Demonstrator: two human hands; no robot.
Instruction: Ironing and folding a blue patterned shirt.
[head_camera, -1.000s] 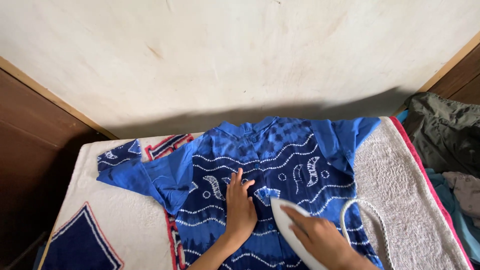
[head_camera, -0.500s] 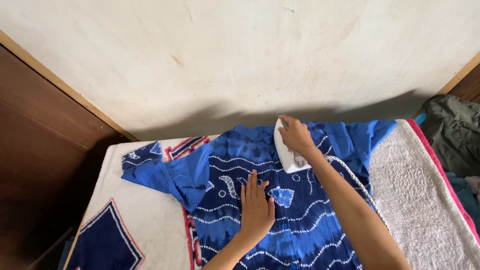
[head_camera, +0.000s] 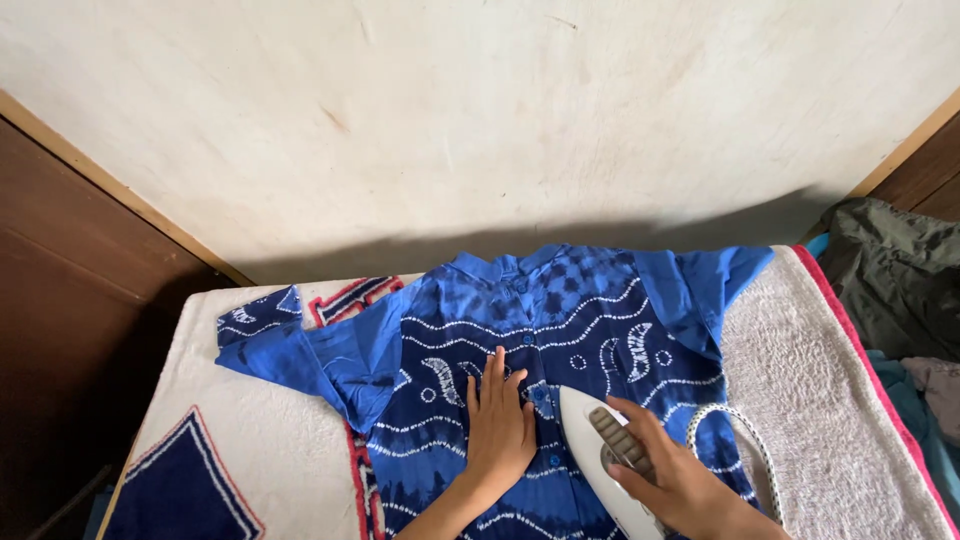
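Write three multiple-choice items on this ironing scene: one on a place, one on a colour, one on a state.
1. Where does the left hand rest?
A. flat on the shirt
B. on the wall
C. on the cord

2. What colour is the iron?
A. red
B. white
C. black

3. How does the shirt lie?
A. rolled up
B. hung on a hook
C. spread out, buttoned front up

Answers:
1 A, its palm lies on the blue cloth.
2 B, its body under the right hand is white.
3 C, collar, buttons and both sleeves show.
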